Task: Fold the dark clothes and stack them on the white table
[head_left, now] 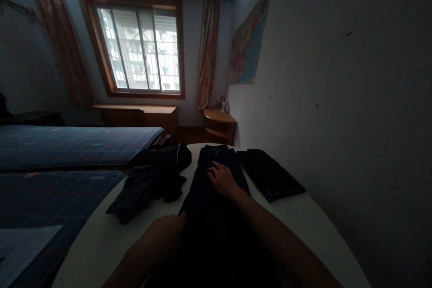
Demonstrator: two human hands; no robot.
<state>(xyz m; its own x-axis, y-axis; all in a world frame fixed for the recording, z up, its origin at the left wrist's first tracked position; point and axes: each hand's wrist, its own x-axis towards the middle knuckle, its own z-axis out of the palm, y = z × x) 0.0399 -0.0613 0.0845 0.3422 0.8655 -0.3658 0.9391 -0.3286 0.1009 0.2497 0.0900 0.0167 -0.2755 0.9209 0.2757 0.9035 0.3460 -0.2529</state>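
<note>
A long dark garment (216, 216) lies spread lengthwise on the white round table (91, 238), its far end showing a small pale mark. It is too dark to tell whether it is a shirt or trousers. My right hand (222, 179) rests on the upper part, palm down with fingers stretched out. At the garment's left edge, my left hand (168, 230) has its fingers curled together and seems to grip the cloth there; the fingertips are partly hidden. The near end of the garment fades into shadow.
A crumpled heap of dark clothes (155, 175) lies on the table's left. To the right is a folded black garment (270, 173). A bed with a checked blue mattress (67, 144) stands left, a wall (337, 144) right. A wooden corner shelf (221, 119) is beyond.
</note>
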